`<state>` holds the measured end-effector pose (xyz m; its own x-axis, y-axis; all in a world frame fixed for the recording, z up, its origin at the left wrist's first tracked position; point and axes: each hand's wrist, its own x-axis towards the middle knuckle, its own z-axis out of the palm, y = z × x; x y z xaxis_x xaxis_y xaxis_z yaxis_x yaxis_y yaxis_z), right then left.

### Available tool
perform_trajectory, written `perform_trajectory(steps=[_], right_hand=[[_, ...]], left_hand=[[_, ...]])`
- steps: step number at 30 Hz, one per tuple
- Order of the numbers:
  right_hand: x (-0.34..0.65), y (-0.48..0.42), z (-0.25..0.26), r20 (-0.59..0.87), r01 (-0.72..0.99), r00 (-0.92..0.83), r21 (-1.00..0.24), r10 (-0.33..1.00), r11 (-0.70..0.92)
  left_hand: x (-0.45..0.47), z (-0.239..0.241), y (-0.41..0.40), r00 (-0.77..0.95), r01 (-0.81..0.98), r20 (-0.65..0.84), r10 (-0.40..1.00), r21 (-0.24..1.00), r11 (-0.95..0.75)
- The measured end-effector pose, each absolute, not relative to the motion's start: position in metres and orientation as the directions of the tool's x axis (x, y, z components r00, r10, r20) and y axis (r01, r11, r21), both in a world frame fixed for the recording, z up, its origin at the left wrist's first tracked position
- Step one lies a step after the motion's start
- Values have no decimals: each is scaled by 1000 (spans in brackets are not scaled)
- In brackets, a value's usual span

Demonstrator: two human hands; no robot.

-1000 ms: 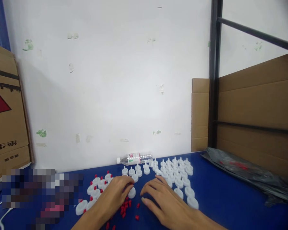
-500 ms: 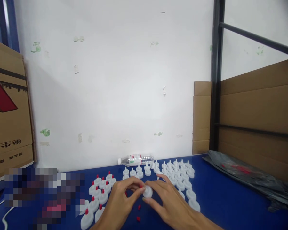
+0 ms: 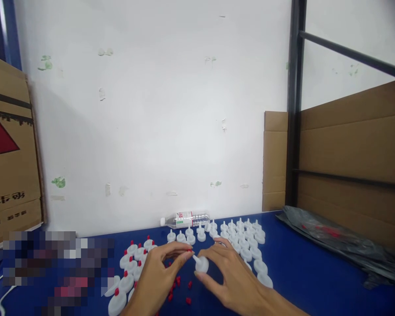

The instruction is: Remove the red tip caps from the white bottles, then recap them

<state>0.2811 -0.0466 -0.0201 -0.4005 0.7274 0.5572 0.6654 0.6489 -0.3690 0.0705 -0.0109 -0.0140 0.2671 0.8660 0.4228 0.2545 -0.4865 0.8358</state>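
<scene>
Between the thumb and fingers of my right hand is a white plastic nozzle lid, its thin spout pointing up and left. My left hand pinches a small red tip cap just beyond that spout, a little apart from it. Loose red caps lie on the blue table below and between my hands. To the left stand several white lids with red caps on their spouts. Bare white nozzle lids crowd behind and right of my right hand, some partly hidden by it.
A clear plastic bottle lies on its side against the white wall. Dark plastic bags rest on the right of the blue table. Cardboard stands at both sides, with a box at left. A blurred patch covers the left front.
My left hand has drawn slightly left, away from the nozzle lid, and its spout now shows. More loose red caps have come into view beside it.
</scene>
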Motion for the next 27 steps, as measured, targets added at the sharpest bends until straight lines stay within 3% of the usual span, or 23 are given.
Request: perform_trajectory(steps=[8, 13, 18, 23, 27], right_hand=[[283, -50, -17, 538, 670, -471, -298, 700, 680], [285, -48, -18, 503, 685, -530, -220, 683, 694], [285, -47, -20, 537, 658, -489, -291, 687, 695], [283, -50, -22, 566, 650, -477, -287, 672, 703], [283, -51, -24, 592, 646, -458, -291, 663, 706]], left_hand=[[74, -11, -18, 389, 347, 405, 827, 768, -539], [72, -23, -15, 457, 510, 471, 755, 557, -656], [67, -34, -10, 491, 617, 527, 694, 352, -704], [66, -36, -9, 509, 598, 523, 684, 356, -718], [68, -29, -15, 522, 506, 540, 661, 428, -749]])
